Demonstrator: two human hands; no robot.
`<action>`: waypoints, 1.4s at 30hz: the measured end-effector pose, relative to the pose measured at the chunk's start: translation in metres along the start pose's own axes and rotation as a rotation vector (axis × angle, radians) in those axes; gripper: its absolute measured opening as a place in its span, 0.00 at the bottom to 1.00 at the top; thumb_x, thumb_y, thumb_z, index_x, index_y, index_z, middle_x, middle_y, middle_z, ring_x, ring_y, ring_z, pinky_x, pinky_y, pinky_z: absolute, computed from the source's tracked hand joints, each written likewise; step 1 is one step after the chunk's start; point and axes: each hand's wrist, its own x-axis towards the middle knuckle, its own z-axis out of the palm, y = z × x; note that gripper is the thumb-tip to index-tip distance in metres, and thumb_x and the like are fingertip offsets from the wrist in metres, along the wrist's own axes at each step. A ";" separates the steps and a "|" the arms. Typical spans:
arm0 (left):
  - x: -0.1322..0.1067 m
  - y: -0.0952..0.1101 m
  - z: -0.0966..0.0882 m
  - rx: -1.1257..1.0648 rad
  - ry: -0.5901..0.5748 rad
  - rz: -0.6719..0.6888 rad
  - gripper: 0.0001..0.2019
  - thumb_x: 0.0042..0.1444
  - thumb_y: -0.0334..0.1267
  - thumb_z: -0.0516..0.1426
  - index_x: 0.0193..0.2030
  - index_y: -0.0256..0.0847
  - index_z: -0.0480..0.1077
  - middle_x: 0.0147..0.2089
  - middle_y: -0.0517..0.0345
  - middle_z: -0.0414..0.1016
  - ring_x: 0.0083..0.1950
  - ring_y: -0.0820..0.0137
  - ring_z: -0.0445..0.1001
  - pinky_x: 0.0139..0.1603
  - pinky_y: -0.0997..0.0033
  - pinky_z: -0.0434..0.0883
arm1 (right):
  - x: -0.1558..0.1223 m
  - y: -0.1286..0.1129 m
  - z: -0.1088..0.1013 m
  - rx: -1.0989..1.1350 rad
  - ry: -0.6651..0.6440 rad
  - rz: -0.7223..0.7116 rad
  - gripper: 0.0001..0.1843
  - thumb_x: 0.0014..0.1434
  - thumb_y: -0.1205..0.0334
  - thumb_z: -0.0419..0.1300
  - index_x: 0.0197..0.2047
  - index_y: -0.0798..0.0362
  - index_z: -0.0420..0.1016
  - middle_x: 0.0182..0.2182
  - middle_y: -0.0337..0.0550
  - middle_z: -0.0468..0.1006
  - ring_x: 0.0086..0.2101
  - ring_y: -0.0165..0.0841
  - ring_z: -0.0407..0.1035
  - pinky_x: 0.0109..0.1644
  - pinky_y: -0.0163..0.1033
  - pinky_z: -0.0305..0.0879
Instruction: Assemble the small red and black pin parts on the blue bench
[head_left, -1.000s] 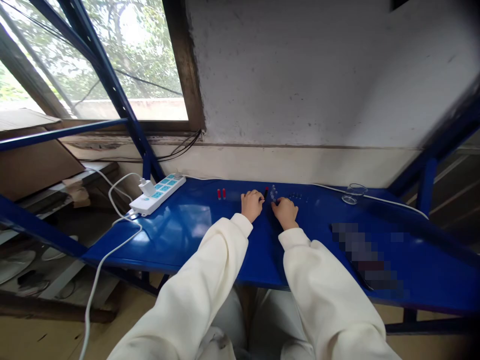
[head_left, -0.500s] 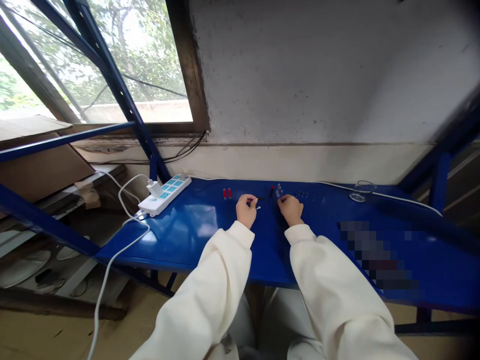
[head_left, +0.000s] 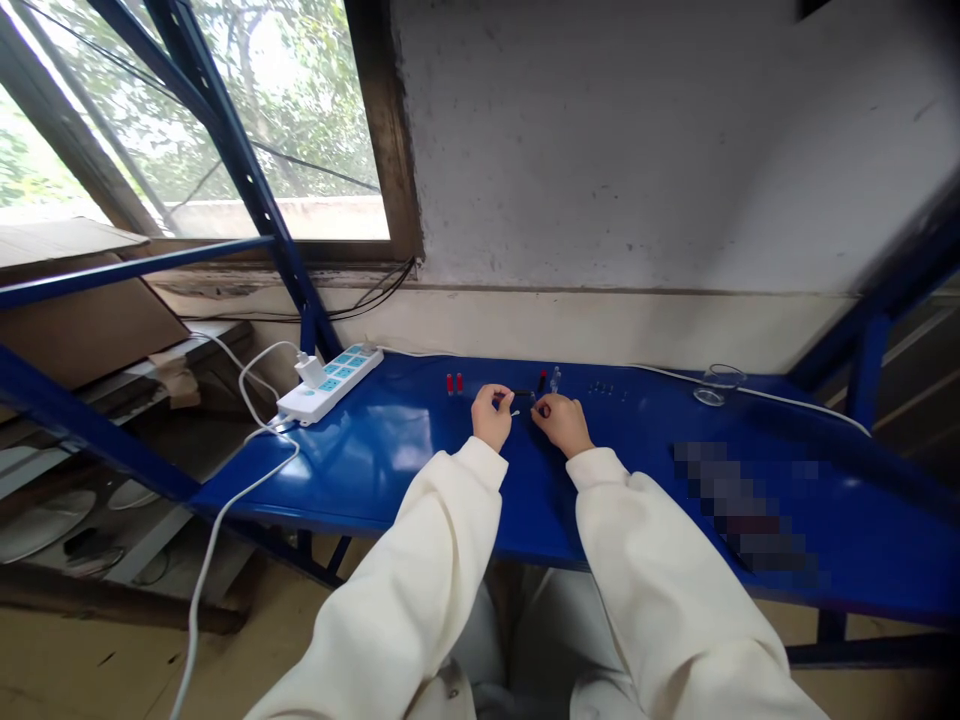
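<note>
My left hand (head_left: 492,418) is closed in a pinch on a slim dark rod (head_left: 522,393) that points right. A small white bit (head_left: 515,413) shows at its fingertips. Close on the right, my right hand (head_left: 564,424) pinches a small clear piece (head_left: 534,398) by the rod's tip; whether the two touch I cannot tell. Behind the fingers are a dark piece with a red end (head_left: 542,380) and a few clear pieces (head_left: 555,379). To the left stand two red cylinders (head_left: 460,383). Several tiny clear parts (head_left: 601,388) lie right of my right hand.
A white power strip (head_left: 330,387) with a plug and cable sits at the blue table's (head_left: 405,480) left end. Clear round containers (head_left: 709,396) and a white cable are at the back right. A pixelated dark object (head_left: 742,510) lies on the right. A wall rises behind.
My right hand has moved left from the clear pieces to the rod's tip, with a clear piece in its fingers. Fewer clear pieces stand there. My left hand has stayed nearly still.
</note>
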 end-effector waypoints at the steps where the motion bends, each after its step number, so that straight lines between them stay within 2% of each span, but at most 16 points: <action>1: 0.000 -0.001 0.000 -0.001 0.000 0.003 0.02 0.50 0.33 0.54 0.29 0.38 0.67 0.31 0.58 0.69 0.32 0.74 0.67 0.37 0.72 0.65 | 0.000 0.001 0.000 0.004 0.000 -0.002 0.06 0.50 0.62 0.53 0.26 0.54 0.68 0.24 0.40 0.71 0.27 0.29 0.63 0.31 0.34 0.44; 9: -0.001 -0.001 0.001 0.011 -0.005 0.029 0.02 0.50 0.31 0.53 0.29 0.38 0.66 0.31 0.58 0.69 0.32 0.74 0.67 0.38 0.71 0.66 | 0.000 0.002 0.002 -0.029 -0.017 -0.025 0.06 0.50 0.63 0.52 0.26 0.54 0.68 0.25 0.40 0.71 0.28 0.30 0.63 0.31 0.35 0.44; 13: -0.002 0.002 0.000 0.056 -0.010 0.120 0.03 0.52 0.33 0.52 0.32 0.38 0.66 0.34 0.56 0.69 0.33 0.73 0.67 0.39 0.70 0.67 | 0.000 0.001 0.001 -0.060 -0.009 -0.033 0.06 0.49 0.63 0.52 0.25 0.54 0.67 0.25 0.41 0.72 0.29 0.31 0.63 0.31 0.35 0.44; 18: -0.006 0.010 0.000 0.111 -0.103 0.261 0.12 0.54 0.34 0.51 0.46 0.41 0.66 0.45 0.52 0.68 0.43 0.70 0.68 0.47 0.67 0.66 | -0.001 0.000 0.000 -0.064 0.008 -0.022 0.06 0.50 0.63 0.52 0.25 0.54 0.67 0.26 0.42 0.72 0.28 0.31 0.64 0.31 0.35 0.44; 22: -0.010 0.012 0.000 0.195 -0.201 0.352 0.14 0.55 0.33 0.49 0.48 0.42 0.67 0.47 0.53 0.67 0.48 0.68 0.65 0.52 0.66 0.64 | -0.001 0.001 0.001 -0.040 0.049 0.002 0.06 0.50 0.62 0.52 0.26 0.54 0.67 0.26 0.43 0.72 0.28 0.31 0.64 0.31 0.35 0.45; 30: -0.011 0.006 0.001 0.311 -0.328 0.340 0.22 0.54 0.32 0.49 0.56 0.45 0.61 0.51 0.54 0.65 0.50 0.68 0.63 0.53 0.64 0.62 | 0.000 0.001 0.000 0.067 0.142 0.029 0.07 0.51 0.61 0.52 0.27 0.54 0.67 0.24 0.41 0.70 0.27 0.30 0.63 0.30 0.35 0.46; 42: -0.011 0.003 0.002 0.369 -0.364 0.334 0.24 0.52 0.29 0.48 0.57 0.44 0.60 0.50 0.53 0.65 0.50 0.66 0.62 0.50 0.64 0.63 | -0.001 0.001 0.000 0.082 0.156 0.020 0.08 0.51 0.60 0.53 0.26 0.54 0.67 0.23 0.40 0.69 0.25 0.29 0.61 0.30 0.35 0.45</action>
